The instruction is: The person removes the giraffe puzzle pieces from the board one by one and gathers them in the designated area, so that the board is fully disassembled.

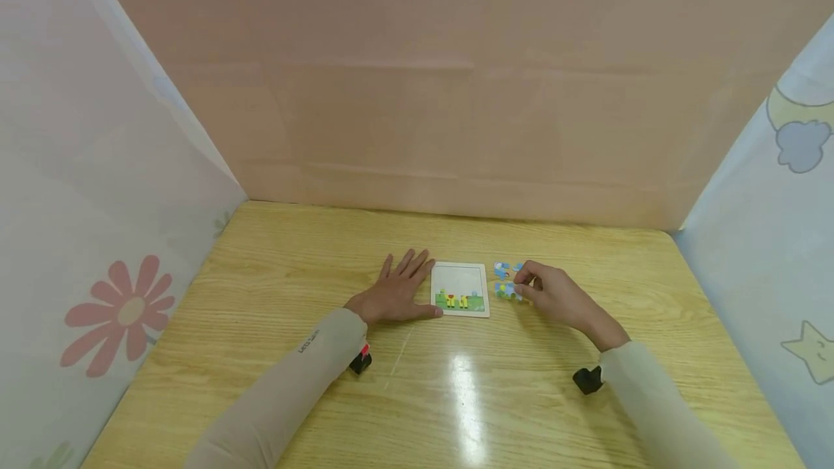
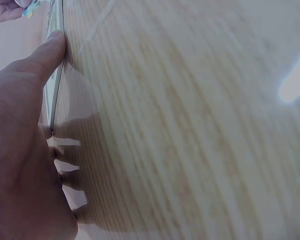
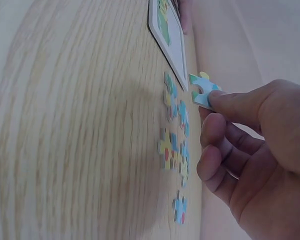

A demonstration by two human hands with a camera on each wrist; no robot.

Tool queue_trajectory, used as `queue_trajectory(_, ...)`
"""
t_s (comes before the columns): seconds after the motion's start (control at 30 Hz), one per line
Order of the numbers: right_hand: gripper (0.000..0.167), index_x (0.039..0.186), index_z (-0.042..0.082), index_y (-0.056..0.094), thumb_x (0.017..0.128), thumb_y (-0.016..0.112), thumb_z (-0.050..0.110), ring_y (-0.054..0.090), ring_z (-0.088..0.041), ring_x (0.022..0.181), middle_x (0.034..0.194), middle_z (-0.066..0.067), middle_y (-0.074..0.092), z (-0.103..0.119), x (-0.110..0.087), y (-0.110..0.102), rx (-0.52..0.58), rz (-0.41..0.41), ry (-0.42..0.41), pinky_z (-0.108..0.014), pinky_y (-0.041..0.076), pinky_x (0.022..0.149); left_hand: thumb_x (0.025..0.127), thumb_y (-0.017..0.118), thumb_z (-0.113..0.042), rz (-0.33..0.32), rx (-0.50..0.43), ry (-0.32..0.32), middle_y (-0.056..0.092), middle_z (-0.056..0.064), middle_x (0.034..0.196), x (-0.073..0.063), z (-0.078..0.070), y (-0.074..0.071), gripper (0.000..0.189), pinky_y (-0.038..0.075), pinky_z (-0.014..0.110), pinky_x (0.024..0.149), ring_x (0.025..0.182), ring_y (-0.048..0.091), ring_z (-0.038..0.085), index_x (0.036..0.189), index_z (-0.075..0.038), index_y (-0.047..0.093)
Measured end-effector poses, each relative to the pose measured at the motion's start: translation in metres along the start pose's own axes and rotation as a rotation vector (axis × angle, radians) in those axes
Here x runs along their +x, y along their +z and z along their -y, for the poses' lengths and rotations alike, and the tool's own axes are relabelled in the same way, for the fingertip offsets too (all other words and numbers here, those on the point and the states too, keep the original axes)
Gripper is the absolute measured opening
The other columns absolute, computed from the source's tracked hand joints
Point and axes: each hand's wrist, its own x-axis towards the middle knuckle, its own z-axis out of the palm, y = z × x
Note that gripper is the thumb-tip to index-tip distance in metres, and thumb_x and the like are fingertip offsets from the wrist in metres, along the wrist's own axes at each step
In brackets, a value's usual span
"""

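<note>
A square puzzle board (image 1: 459,278) with a pale rim lies flat on the table. Green and yellow pieces (image 1: 464,302) fill a strip along its near edge; the rest of its inside is plain white. My left hand (image 1: 396,295) is spread at the board's left side, with thumb and fingertips right at the rim. On the other side, my right hand (image 1: 559,299) pinches a light blue and green puzzle piece (image 3: 202,89) between thumb and index finger, raised over the table. Several loose puzzle pieces (image 3: 168,150) lie below that hand, right of the board, partly hidden by it in the head view.
The wooden table (image 1: 293,259) meets a tan back wall (image 1: 391,129). White printed panels stand at the left (image 1: 85,187) and right (image 1: 769,252). Black wrist devices (image 1: 588,380) sit under both sleeves. Light glares off the table in front of the board.
</note>
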Motion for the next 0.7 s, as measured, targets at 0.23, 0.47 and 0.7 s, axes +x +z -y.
queue_trajectory(0.23, 0.009, 0.111, 0.009, 0.067, 0.109, 0.063, 0.017, 0.053, -0.013, 0.070, 0.086, -0.009, 0.068, -0.008, -0.009, -0.009, -0.005, -0.022, 0.024, -0.026, 0.045, 0.058, 0.100, 0.057, -0.071, 0.010, -0.013, 0.003, -0.004, 0.003, 0.183, -0.002, 0.001, 0.000, 0.104, -0.009, 0.064, 0.134, 0.170, -0.010, 0.029, 0.174, -0.019, 0.006)
queue_trajectory(0.47, 0.009, 0.111, 0.007, 0.068, 0.108, 0.063, 0.014, 0.054, -0.013, 0.074, 0.088, -0.008, 0.069, -0.017, -0.015, -0.016, -0.014, -0.039, 0.044, -0.025, 0.046, 0.060, 0.099, 0.055, -0.075, 0.014, -0.001, -0.008, -0.008, 0.000, 0.183, 0.000, 0.003, 0.003, 0.107, -0.012, 0.062, 0.134, 0.170, -0.012, 0.026, 0.174, -0.021, 0.002)
queue_trajectory(0.7, 0.009, 0.112, 0.006, 0.067, 0.108, 0.062, 0.013, 0.052, -0.011, 0.070, 0.094, -0.008, 0.069, -0.026, -0.020, -0.020, -0.034, -0.036, 0.038, -0.025, 0.046, 0.061, 0.099, 0.056, -0.074, 0.007, -0.010, -0.008, -0.008, 0.000, 0.183, 0.000, 0.002, 0.003, 0.106, -0.012, 0.062, 0.134, 0.170, -0.012, 0.026, 0.174, -0.022, 0.003)
